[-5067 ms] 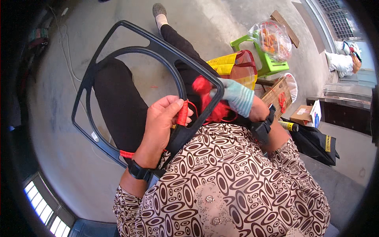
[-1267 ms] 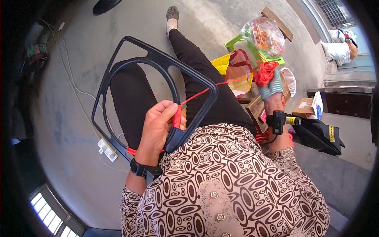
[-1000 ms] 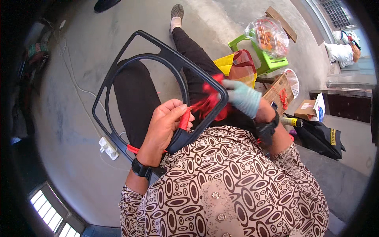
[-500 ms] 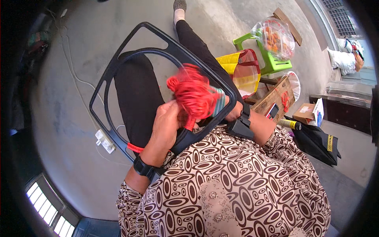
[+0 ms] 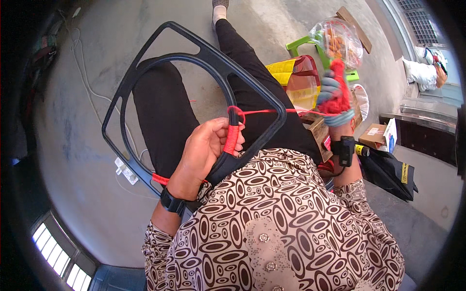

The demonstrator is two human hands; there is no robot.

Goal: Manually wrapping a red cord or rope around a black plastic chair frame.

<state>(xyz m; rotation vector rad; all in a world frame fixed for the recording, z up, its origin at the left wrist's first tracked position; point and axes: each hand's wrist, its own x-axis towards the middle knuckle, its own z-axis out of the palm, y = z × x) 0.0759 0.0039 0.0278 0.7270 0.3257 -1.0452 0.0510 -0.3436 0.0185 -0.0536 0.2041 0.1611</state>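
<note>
A black frame (image 5: pixel 215 64), squarish outside with a round ring inside, rests across my lap. My left hand (image 5: pixel 206 143) is closed around the ring's near right part, where red cord (image 5: pixel 233 139) is wound in tight coils. Out to the right, my right hand (image 5: pixel 335 97), in a grey-striped glove, grips a bundle of red cord (image 5: pixel 338 89). From that bundle a strand runs taut over the frame's right corner to a small loop at the top of the coils. Another red wrapping (image 5: pixel 160 179) sits on the frame beside my left wrist.
To the right stand a green stool (image 5: pixel 303 45) with a clear bag of orange things (image 5: pixel 338 41), a yellow and red bag (image 5: pixel 298 80), a cardboard box (image 5: pixel 376 135) and a black bag (image 5: pixel 388 172). A power strip (image 5: pixel 127 170) and white cable lie on the floor at left.
My right hand has swung from inside the frame out to the right with the cord bundle, drawing a strand tight. The frame has shifted slightly left; my left hand stays on the ring.
</note>
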